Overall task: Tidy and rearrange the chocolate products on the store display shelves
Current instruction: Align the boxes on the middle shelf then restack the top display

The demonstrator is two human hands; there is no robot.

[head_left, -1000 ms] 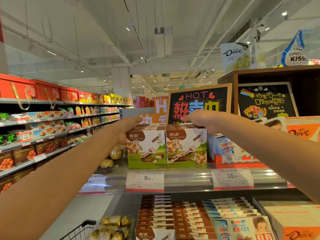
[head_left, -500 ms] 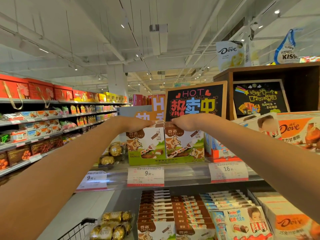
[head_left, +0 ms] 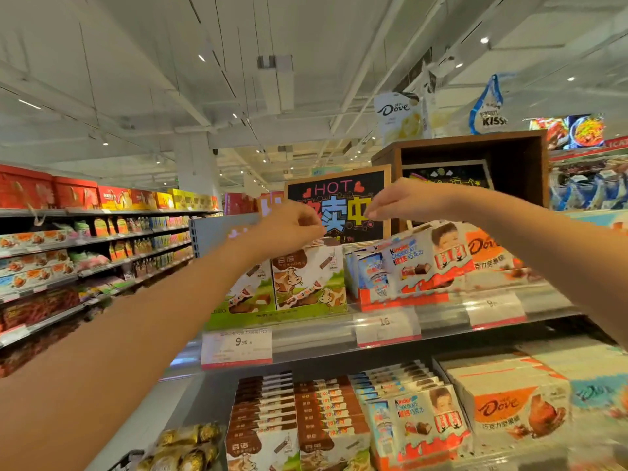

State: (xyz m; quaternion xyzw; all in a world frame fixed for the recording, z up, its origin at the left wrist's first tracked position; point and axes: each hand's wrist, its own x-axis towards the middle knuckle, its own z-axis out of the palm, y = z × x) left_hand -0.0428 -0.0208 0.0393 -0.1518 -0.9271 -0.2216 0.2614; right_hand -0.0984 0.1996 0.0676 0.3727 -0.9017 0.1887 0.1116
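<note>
- Head view: my left hand [head_left: 292, 229] hangs just above the top edge of the cow-print chocolate boxes [head_left: 307, 283], fingers curled; motion blur keeps me from telling whether it pinches anything.
- My right hand [head_left: 404, 200] is higher, in front of the HOT sign [head_left: 339, 198], fingers loosely bent and holding nothing that I can see.
- The cow-print boxes stand upright on the upper shelf [head_left: 316, 338], directly below the left hand, so I judge that hand the nearer one.
- Just right of them, the Kinder boxes [head_left: 421, 263] lean tilted; the right hand is closer to those.
- The lower shelf holds rows of the same products lying in stacks.
</note>
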